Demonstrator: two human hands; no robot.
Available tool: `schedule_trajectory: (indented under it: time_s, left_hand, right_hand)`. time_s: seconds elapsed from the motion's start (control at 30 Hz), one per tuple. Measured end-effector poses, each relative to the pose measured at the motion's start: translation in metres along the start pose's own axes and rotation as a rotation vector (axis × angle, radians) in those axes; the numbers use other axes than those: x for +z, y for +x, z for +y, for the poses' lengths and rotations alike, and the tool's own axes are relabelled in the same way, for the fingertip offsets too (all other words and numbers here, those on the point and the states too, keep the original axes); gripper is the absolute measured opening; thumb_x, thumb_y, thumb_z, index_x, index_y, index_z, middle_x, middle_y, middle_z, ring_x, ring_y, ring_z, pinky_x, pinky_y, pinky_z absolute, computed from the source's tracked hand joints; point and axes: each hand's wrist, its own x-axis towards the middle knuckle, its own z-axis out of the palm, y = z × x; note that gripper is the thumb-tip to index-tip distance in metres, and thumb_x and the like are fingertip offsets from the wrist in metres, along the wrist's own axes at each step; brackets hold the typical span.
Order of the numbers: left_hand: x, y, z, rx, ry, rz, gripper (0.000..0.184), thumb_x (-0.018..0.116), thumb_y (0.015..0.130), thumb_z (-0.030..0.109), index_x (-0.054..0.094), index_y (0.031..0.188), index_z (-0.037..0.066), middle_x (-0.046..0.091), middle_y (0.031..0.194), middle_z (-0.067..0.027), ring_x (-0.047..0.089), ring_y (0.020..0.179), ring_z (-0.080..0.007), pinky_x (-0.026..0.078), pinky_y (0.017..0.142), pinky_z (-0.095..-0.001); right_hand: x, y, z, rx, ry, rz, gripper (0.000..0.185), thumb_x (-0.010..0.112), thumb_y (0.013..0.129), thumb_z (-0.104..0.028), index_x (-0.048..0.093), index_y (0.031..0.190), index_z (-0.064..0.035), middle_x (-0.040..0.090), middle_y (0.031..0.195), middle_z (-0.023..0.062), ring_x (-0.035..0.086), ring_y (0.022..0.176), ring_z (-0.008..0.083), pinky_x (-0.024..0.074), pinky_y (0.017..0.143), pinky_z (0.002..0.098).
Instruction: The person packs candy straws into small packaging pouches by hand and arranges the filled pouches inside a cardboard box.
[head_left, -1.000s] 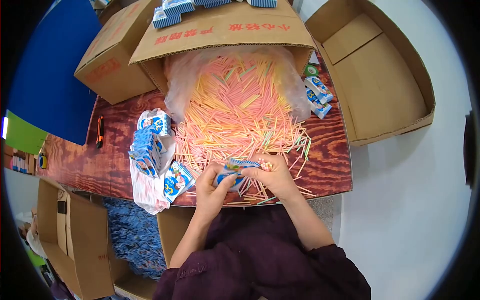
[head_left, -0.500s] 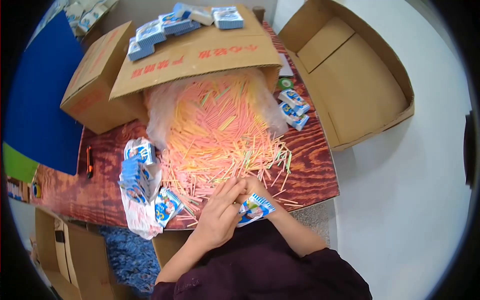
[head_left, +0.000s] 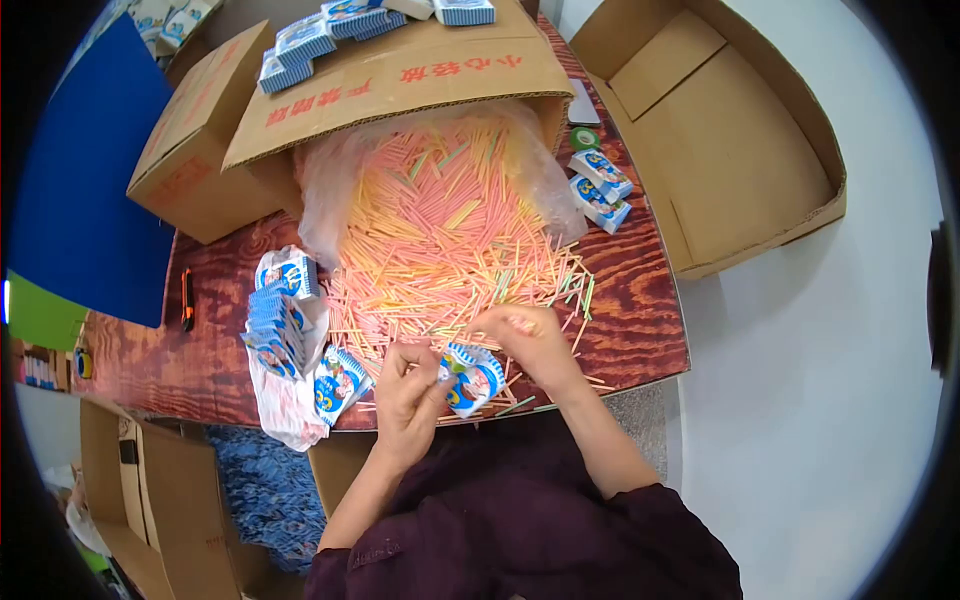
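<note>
My left hand is closed on the edge of a small blue-and-white printed packet, which stands tilted to its right at the table's front edge. My right hand is just beyond the packet, above the front of the heap of pink and yellow sticks. Its fingers are curled together, and what they hold is too small to make out. The heap, with a few green sticks in it, spills out of a clear plastic bag in a cardboard box. Another packet lies left of my left hand.
A stack of packets lies on white plastic at the left. More packets are beside the green tape roll. An orange-black box cutter lies far left. A cardboard tray stands at right.
My hands have come apart. The left now grips the packet's edge, while the right has moved up and forward over the sticks. The view has shifted slightly.
</note>
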Motion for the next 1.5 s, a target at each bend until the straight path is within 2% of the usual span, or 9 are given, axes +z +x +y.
schedule_trajectory:
  time_s: [0.13, 0.3, 0.63, 0.73, 0.8, 0.87, 0.97, 1.1, 1.5]
  left_hand:
    - [0.0, -0.005, 0.0, -0.167, -0.018, 0.074, 0.009, 0.064, 0.083, -0.002, 0.063, 0.092, -0.003, 0.055, 0.079, -0.0084, 0.052, 0.072, -0.0169, 0.042, 0.066, -0.0275]
    - [-0.001, -0.021, -0.012, -0.243, -0.071, 0.149, 0.007, 0.06, 0.085, -0.003, 0.062, 0.092, -0.004, 0.057, 0.081, -0.0091, 0.053, 0.071, -0.0163, 0.043, 0.066, -0.0277]
    - [-0.009, -0.025, -0.016, -0.227, -0.18, 0.175, 0.01, 0.059, 0.086, -0.004, 0.065, 0.094, -0.005, 0.064, 0.093, -0.0121, 0.06, 0.085, -0.0192, 0.047, 0.075, -0.0279]
    - [-0.011, -0.03, -0.023, -0.282, -0.238, 0.192, 0.011, 0.06, 0.086, -0.004, 0.065, 0.094, -0.005, 0.063, 0.094, -0.0123, 0.06, 0.086, -0.0192, 0.047, 0.076, -0.0282]
    - [-0.008, -0.03, -0.025, -0.313, -0.273, 0.207, 0.011, 0.06, 0.086, -0.005, 0.065, 0.095, -0.005, 0.063, 0.095, -0.0123, 0.06, 0.087, -0.0193, 0.047, 0.076, -0.0284]
    - [-0.005, -0.027, -0.025, -0.191, -0.236, 0.176, 0.012, 0.06, 0.086, -0.004, 0.065, 0.096, -0.005, 0.063, 0.097, -0.0121, 0.06, 0.088, -0.0192, 0.047, 0.077, -0.0284]
    - [0.002, -0.029, -0.031, -0.219, -0.269, 0.161, 0.013, 0.06, 0.086, -0.003, 0.067, 0.098, -0.004, 0.064, 0.098, -0.012, 0.06, 0.09, -0.019, 0.047, 0.079, -0.0282]
    - [0.007, -0.027, -0.029, -0.24, -0.306, 0.153, 0.013, 0.061, 0.087, -0.002, 0.067, 0.098, -0.004, 0.064, 0.099, -0.012, 0.06, 0.092, -0.0192, 0.047, 0.081, -0.0283]
    - [0.014, -0.033, -0.038, -0.409, -0.549, 0.186, 0.013, 0.059, 0.09, 0.002, 0.066, 0.099, -0.005, 0.063, 0.1, -0.0095, 0.058, 0.094, -0.0161, 0.045, 0.083, -0.0275]
  right_hand:
    - [-0.003, -0.005, -0.014, 0.017, 0.084, -0.084, 0.03, 0.058, 0.096, -0.024, 0.069, 0.098, 0.0035, 0.056, 0.07, -0.0001, 0.042, 0.057, 0.0033, 0.0336, 0.053, 0.02]
    - [0.006, -0.011, -0.01, -0.184, -0.103, -0.076, 0.015, 0.065, 0.09, -0.011, 0.07, 0.097, 0.0012, 0.071, 0.091, 0.0085, 0.066, 0.082, 0.0137, 0.051, 0.073, 0.0271]
    - [0.016, -0.014, -0.027, -0.284, -0.29, -0.01, 0.015, 0.066, 0.087, -0.007, 0.069, 0.099, 0.0014, 0.071, 0.087, 0.0093, 0.066, 0.079, 0.015, 0.0508, 0.07, 0.0272]
    - [0.012, -0.009, -0.028, -0.252, -0.206, 0.099, 0.02, 0.059, 0.094, -0.015, 0.068, 0.101, 0.0022, 0.067, 0.079, 0.0054, 0.063, 0.072, 0.0142, 0.0493, 0.065, 0.0255]
    - [-0.005, 0.002, -0.016, -0.086, 0.449, -0.055, 0.035, 0.05, 0.1, -0.029, 0.067, 0.097, 0.0019, 0.064, 0.072, 0.0052, 0.059, 0.065, 0.0161, 0.049, 0.065, 0.0282]
    - [0.0, 0.009, -0.018, -0.073, 0.595, -0.11, 0.046, 0.042, 0.101, -0.039, 0.064, 0.098, 0.001, 0.059, 0.066, 0.0054, 0.057, 0.065, 0.0189, 0.0501, 0.07, 0.0329]
    - [0.025, 0.016, -0.028, 0.03, 0.704, 0.001, 0.054, 0.035, 0.102, -0.044, 0.064, 0.1, 0.0012, 0.068, 0.081, 0.0151, 0.064, 0.095, 0.0318, 0.0471, 0.092, 0.045]
    - [0.04, 0.021, -0.027, -0.008, 0.671, -0.028, 0.054, 0.034, 0.102, -0.044, 0.063, 0.103, 0.0011, 0.07, 0.096, 0.0203, 0.057, 0.115, 0.0398, 0.0433, 0.1, 0.0458]
    - [0.042, 0.015, -0.023, -0.111, 0.59, -0.22, 0.054, 0.04, 0.1, -0.045, 0.065, 0.1, 0.0029, 0.066, 0.103, 0.0257, 0.06, 0.11, 0.0378, 0.0465, 0.097, 0.0454]
